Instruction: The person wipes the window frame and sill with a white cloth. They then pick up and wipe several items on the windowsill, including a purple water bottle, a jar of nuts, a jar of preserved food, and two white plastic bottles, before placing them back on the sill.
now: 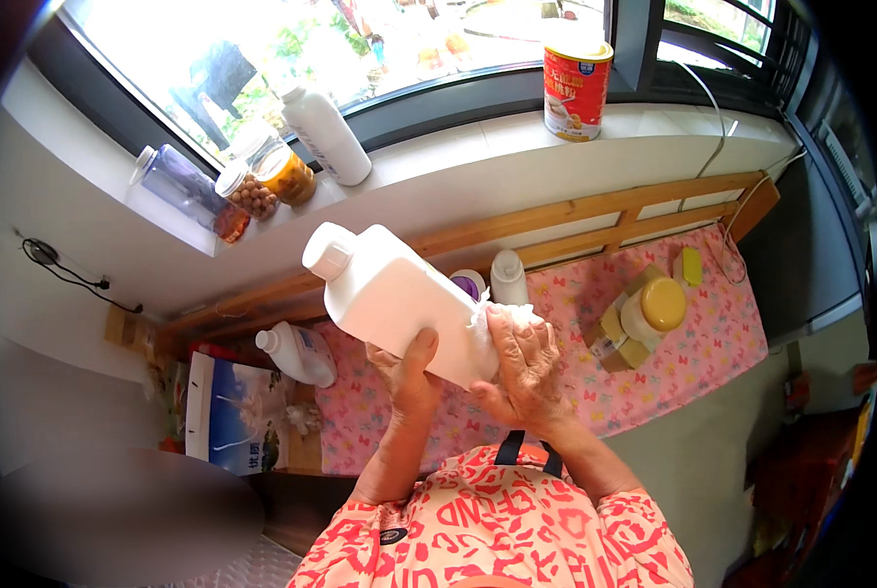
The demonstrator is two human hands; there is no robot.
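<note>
A large white plastic bottle with screw cap is tilted above the pink patterned cloth. The left hand grasps its underside; the right hand presses a crumpled white tissue against its base. A red-labelled tin stands far on the sill.

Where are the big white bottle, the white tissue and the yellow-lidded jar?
big white bottle (394,299): head view, on its flat front side.
white tissue (507,316): head view, on the crumpled part above the right hand's fingers.
yellow-lidded jar (664,304): head view, on the lid.
</note>
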